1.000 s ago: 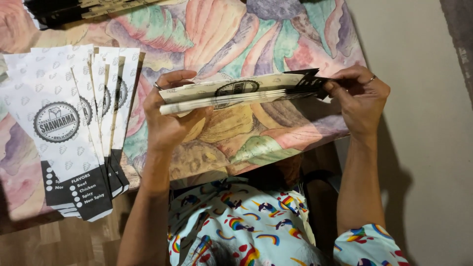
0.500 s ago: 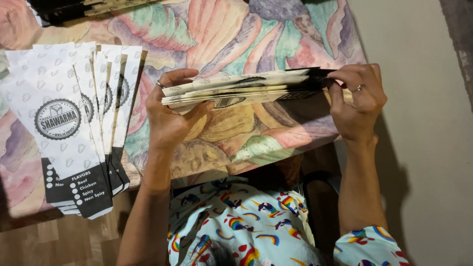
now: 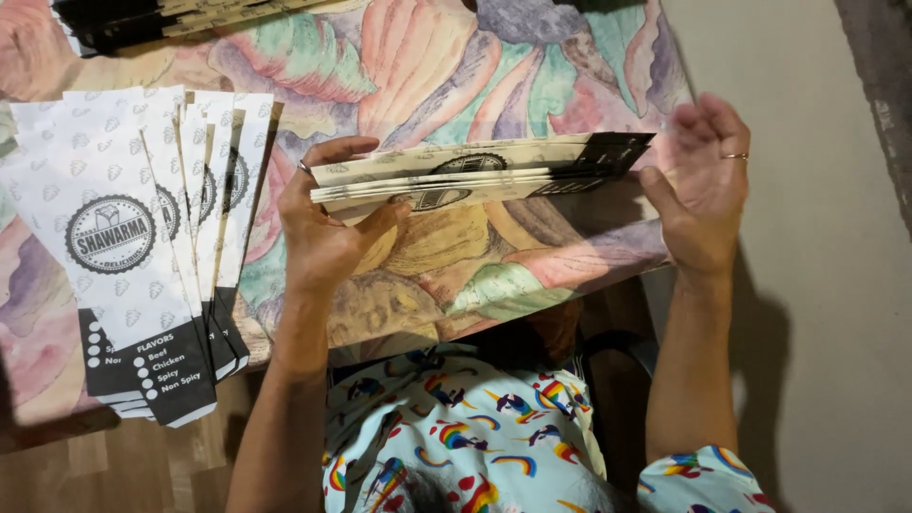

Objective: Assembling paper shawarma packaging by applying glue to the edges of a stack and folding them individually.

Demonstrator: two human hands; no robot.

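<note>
Both hands square up a small stack of flat paper sleeves above a patterned surface.

The left hand grips the stack of paper sleeves at its nine o'clock end, thumb under and fingers over; the right hand is open, palm pressed flat against the dark three o'clock end. The stack looks nearly even, with a few edges offset. At nine o'clock a fanned batch of sleeves lies laid out; another dark-edged pile sits at eleven o'clock. The surface carries a pastel leaf print; pale floor runs at three o'clock.
</note>
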